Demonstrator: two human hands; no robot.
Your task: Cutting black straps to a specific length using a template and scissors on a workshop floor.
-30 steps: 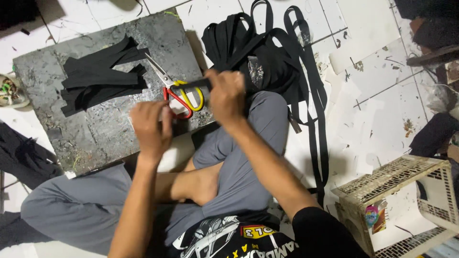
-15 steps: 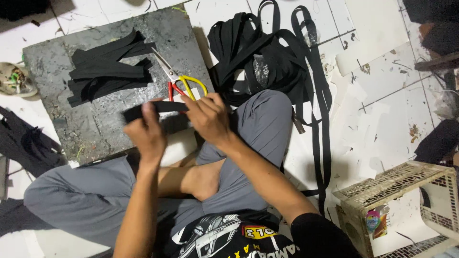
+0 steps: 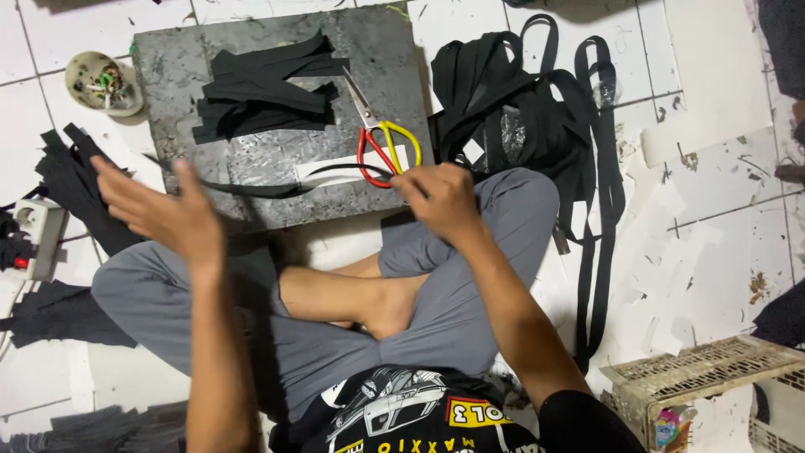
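Observation:
My right hand [image 3: 438, 200] is shut on one end of a thin black strap [image 3: 268, 190] that stretches left across the front of a grey slab [image 3: 172, 63]. My left hand [image 3: 163, 216] is raised with its fingers spread, and the strap's far end passes just by its thumb. Scissors with red and yellow handles [image 3: 379, 144] lie on the slab just beyond my right hand, next to a white strip [image 3: 335, 171]. A pile of cut black strap pieces [image 3: 268, 88] lies at the slab's back. I sit cross-legged in grey trousers.
A bundle of long black strap [image 3: 520, 109] lies on the white tiles to the right of the slab. A small bowl [image 3: 105, 84] and a power strip [image 3: 33, 235] are at the left, with more black pieces [image 3: 71, 184]. A wire basket [image 3: 704, 386] stands at the lower right.
My hands were close together on the strap by the scissors. They have drawn apart: the left hand swung far left and opened, and the strap now stretches across the slab.

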